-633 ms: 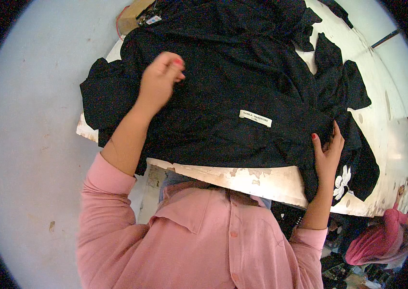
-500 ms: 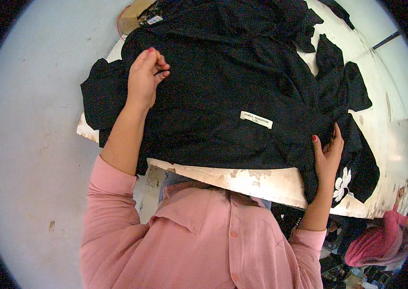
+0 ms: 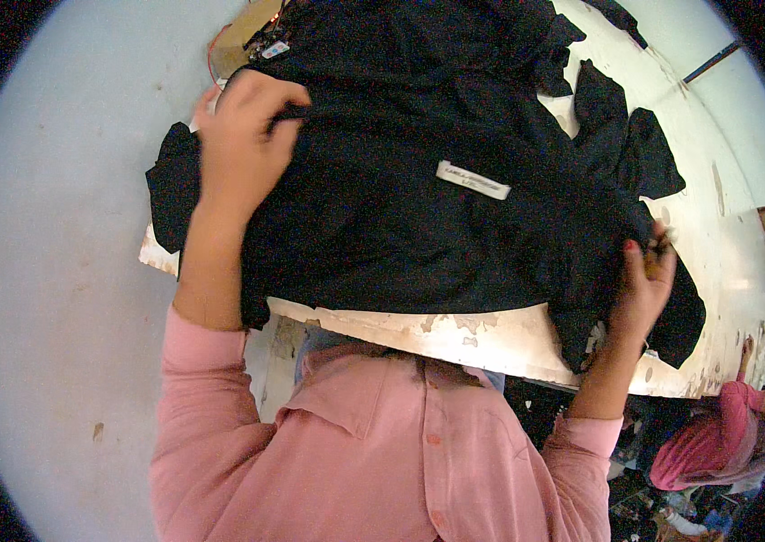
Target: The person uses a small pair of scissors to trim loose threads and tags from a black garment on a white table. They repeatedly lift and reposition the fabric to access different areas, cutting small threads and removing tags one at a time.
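lying creased across the pale, stained desk (image 3: 509,343), a black garment (image 3: 382,217) takes up most of the surface, its near edge running just short of the desk's near rim and a white label (image 3: 473,179) showing right of its middle. the left hand (image 3: 242,144) is at the garment's far left part, blurred; its fingers are bent, with a dark gap showing between forefinger and thumb, but i cannot tell whether they have hold of any cloth. the right hand (image 3: 649,289) is at the garment's right side, fingers partly curled and thumb against or just over the black fabric; whether they grip it, i cannot tell. a tan box (image 3: 247,27) sits at the far left, just beside the garment. a person in a pink top (image 3: 703,443) is at the right, well apart from both hands, beyond the desk.
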### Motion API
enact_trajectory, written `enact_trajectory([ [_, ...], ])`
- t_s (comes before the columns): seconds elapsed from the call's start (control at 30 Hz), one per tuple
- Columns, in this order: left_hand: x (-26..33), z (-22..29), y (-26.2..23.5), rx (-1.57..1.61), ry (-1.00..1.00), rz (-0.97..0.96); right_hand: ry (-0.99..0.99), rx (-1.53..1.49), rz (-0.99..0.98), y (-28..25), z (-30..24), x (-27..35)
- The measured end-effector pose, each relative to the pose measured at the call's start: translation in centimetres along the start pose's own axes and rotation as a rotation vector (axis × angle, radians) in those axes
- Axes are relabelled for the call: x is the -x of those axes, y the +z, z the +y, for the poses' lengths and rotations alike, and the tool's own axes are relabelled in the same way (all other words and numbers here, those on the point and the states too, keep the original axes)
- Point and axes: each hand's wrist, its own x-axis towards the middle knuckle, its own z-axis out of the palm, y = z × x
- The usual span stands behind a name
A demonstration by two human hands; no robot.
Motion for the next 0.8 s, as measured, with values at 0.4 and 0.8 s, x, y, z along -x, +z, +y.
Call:
enact_trajectory([
  [0.4,8.7,4.9,-9.7,0.369,-0.202,-0.817,0.297,0.370,-0.571,-9.3,-4.7,5.2],
  [0.8,9.3,12.9,0.8,0.726,-0.115,-0.490,-0.102,0.848,-0.698,3.6,-4.9,9.7],
])
